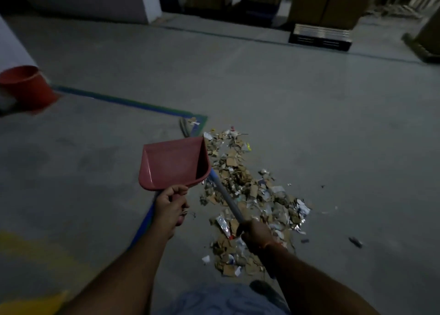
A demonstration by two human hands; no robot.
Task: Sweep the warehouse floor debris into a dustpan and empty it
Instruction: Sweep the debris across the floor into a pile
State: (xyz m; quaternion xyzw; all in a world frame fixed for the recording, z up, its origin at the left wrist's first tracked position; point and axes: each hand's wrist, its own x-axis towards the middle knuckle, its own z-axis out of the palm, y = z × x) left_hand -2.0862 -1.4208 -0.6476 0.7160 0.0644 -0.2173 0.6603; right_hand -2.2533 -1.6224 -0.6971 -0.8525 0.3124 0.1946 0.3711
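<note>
Red dustpan (173, 163): held in the air by left hand (170, 210), fingers curled on its handle, just left of debris pile (247, 200).
Broom handle (226, 197): right hand (256, 233) fingers wrapped around it, over the pile.
Bucket (28, 86): far left of the pile.

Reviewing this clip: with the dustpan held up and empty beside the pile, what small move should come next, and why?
Probably lower the dustpan so its open edge rests on the floor against the debris pile. The left hand holds it lifted and tilted, with nothing visible inside, while the right hand grips the broom handle over the pile. The broom head is hidden behind the pan.
</note>
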